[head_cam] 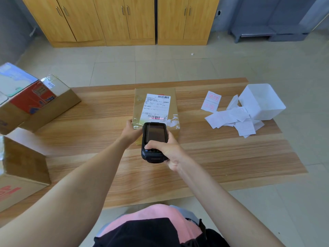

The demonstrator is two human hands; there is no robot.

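Table (222, 157): wood-grain top that carries everything; its near edge runs just ahead of the person's lap.
Cartons (35, 107): stacked at the left end, well apart from the work and cut off by the frame edge.
Parcel (154, 92): brown box lying flat at the middle of the table, long axis running away from the person.
White tub (261, 102): tipped over at the right end, with paper slips (229, 116) spilled beside it.
Shipping label (156, 106): stuck on the parcel's top, long side along the box; its print is too small to read.
Scanner (154, 138): black handheld, long axis in line with the parcel, nose over the box's near edge, which it hides.
Right hand (169, 152): clenched round the scanner's lower half, thumb on the keys.
Left hand (130, 130): grasps the parcel's near-left corner, thumb on the top edge; its fingers pass behind the scanner, out of sight.
Lower barcode (154, 117): just beyond the scanner's nose, dead ahead of the right hand, which is the nearer one to it.
Red scan line (157, 118): lies across that barcode, so the aim looks right; a steady hold seems all the read needs.
Screen (154, 132): dark with glare, so whether the code has registered cannot be told.
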